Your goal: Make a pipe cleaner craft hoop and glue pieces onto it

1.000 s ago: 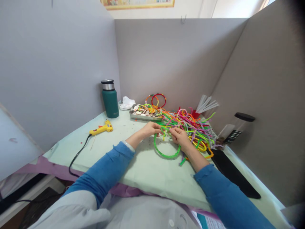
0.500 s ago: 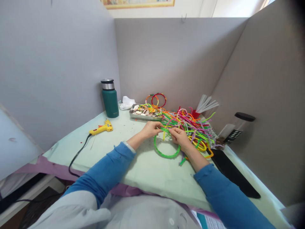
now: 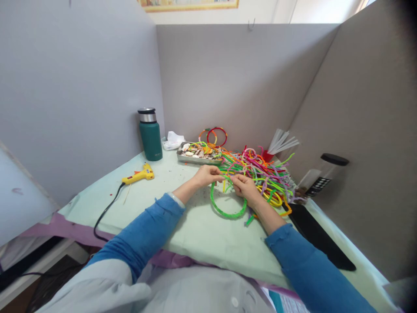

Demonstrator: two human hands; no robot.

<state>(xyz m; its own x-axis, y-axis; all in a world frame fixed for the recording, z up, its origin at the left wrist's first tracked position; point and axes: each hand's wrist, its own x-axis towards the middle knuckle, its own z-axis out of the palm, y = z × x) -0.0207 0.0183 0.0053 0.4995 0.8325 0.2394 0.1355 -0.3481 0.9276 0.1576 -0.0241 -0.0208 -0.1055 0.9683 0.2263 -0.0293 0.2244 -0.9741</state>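
Observation:
A green ring of fuzzy pipe cleaner (image 3: 229, 215) hangs just over the table between my two hands. My left hand (image 3: 207, 175) pinches its upper left part with thumb and fingers. On the upper right, my right hand (image 3: 245, 188) is closed on the same ring. The fingertips are close together at the top, and they partly hide that stretch of the ring. Right behind my hands spreads a tangled heap of colourful pipe cleaners (image 3: 254, 163).
A metal tray (image 3: 198, 161) of shells stands at the back, with two finished-looking rings (image 3: 217, 130) behind it. Left are a green bottle (image 3: 150, 139) and a corded yellow glue gun (image 3: 138, 175). A red cup of white sticks (image 3: 269, 155), a clear jar (image 3: 325, 174) and a black strip (image 3: 321, 237) lie right.
The ring has shifted slightly in my fingers and its top looks a little different. Both hands stay in nearly the same place.

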